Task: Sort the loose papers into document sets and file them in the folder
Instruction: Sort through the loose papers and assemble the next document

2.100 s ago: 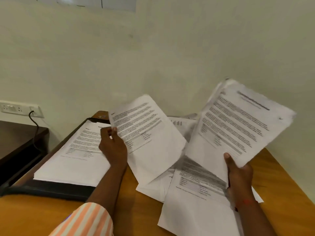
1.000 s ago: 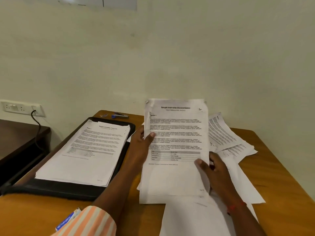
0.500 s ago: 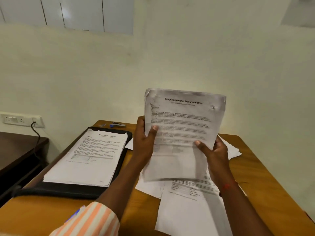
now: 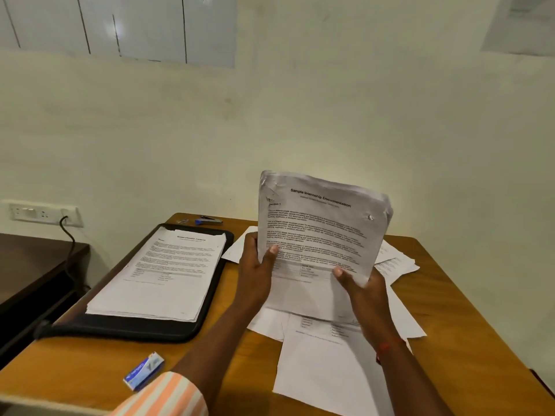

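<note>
**Two hands on one sheaf, raised above the table**

Mid-table: left hand (image 4: 255,271) grips the left edge of a sheaf (image 4: 318,235) of printed sheets, thumb pressed on the front page, fingers curled round behind. The right hand (image 4: 365,292) grips the lower right edge the same way, thumb across the front, fingers clamped on the back. The sheaf stands near upright, clear of the table (image 4: 468,340), its top bowing toward the right edge. Heading reads "Sample Internship Documentation"; top left corner is creased.

Under and beyond the hands, loose papers (image 4: 327,364) lie overlapping from the middle toward the right and front edges.

Along the left edge a black folder (image 4: 144,331) lies open and flat, with a squared pile (image 4: 168,265) of printed pages resting on it.

At the far left corner sits a blue stapler (image 4: 207,220). Near the front edge is a small blue box (image 4: 144,370), just beside a striped sleeve (image 4: 168,397). A red thread (image 4: 387,348) circles the right wrist.

Off the left edge stands a dark side table (image 4: 30,265); above it is a wall socket (image 4: 45,212) with a black cable (image 4: 70,238) hanging down
</note>
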